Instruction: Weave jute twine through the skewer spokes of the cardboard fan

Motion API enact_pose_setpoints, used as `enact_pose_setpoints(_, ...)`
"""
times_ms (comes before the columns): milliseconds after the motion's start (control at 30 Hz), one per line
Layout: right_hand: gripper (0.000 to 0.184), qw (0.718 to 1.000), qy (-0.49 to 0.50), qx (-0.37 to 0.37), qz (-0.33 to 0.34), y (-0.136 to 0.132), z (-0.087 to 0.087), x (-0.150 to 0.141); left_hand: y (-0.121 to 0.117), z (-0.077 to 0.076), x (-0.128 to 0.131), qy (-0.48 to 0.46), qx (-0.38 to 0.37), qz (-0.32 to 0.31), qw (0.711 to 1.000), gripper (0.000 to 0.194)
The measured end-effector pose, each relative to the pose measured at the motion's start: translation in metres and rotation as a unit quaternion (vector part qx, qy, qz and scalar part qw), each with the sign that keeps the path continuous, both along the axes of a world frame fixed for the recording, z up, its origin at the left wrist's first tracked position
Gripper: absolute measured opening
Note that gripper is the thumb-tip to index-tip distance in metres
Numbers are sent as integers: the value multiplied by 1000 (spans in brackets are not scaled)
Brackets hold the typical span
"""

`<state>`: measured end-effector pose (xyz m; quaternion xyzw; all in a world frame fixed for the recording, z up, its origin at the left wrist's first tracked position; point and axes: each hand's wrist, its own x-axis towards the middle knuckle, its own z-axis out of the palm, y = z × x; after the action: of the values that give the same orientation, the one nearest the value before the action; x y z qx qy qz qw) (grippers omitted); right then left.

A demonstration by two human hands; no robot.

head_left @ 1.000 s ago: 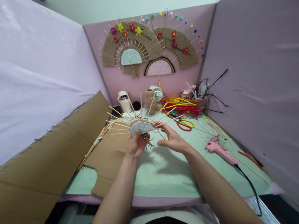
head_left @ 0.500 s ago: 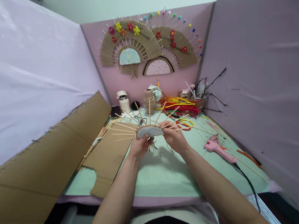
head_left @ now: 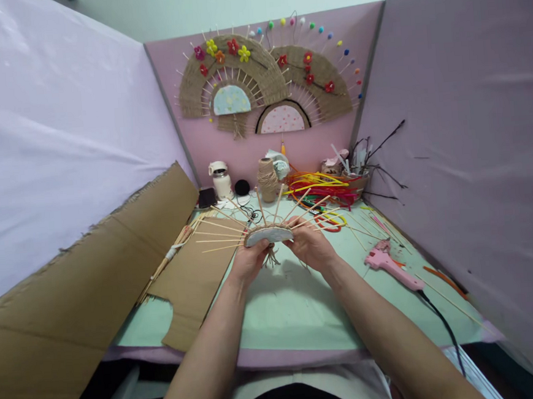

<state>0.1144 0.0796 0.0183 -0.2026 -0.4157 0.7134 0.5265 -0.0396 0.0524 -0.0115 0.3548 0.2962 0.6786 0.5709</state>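
Note:
Between my hands, above the table, is a small half-round fan frame (head_left: 269,235) with a pale face, a twine-wrapped curved edge and several thin wooden sticks fanning out from it. My left hand (head_left: 249,263) grips its lower left side, thumb across the pale face. At the right end, my right hand (head_left: 312,242) is closed on the edge close to the sticks; some of its fingers are hidden behind the frame. A frayed twine tassel (head_left: 272,258) hangs below the frame's middle.
A pink glue gun (head_left: 394,265) lies on the right. Brown cardboard (head_left: 193,273) and bundled sticks (head_left: 172,253) are on the left. Behind stand a twine cone (head_left: 268,179), colored pipe cleaners (head_left: 321,186) and a white bottle (head_left: 221,181). Finished fans (head_left: 232,61) hang on the back panel.
The fan frame has tilted, so its upper sticks look shorter and have shifted, with the left sticks reaching slightly further left. Both hands keep their hold.

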Motion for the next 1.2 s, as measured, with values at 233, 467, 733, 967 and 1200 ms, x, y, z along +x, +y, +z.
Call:
enact_pose_setpoints(233, 21, 999, -35, 20, -11, -6, -1, -3, 3, -2, -4, -26, 6, 8, 1000, 36)
enact_pose_setpoints(467, 29, 994, -79, 32, -69, -8, -4, -8, 5, 3, -7, -71, 5, 33, 997, 38)
enact_pose_setpoints(733, 22, 958, -177, 126, -188, -5, -9, -4, 5, 5, -5, -103, -13, 62, 993, 41)
enact_pose_setpoints(967, 23, 937, -223, 163, -213, -7, -7, -3, 5, 6, -7, -144, -39, 30, 988, 41)
enact_pose_setpoints(1200, 23, 937, -214, 190, -200, -5, -8, -1, 3, 8, -8, -162, -80, -15, 983, 28)
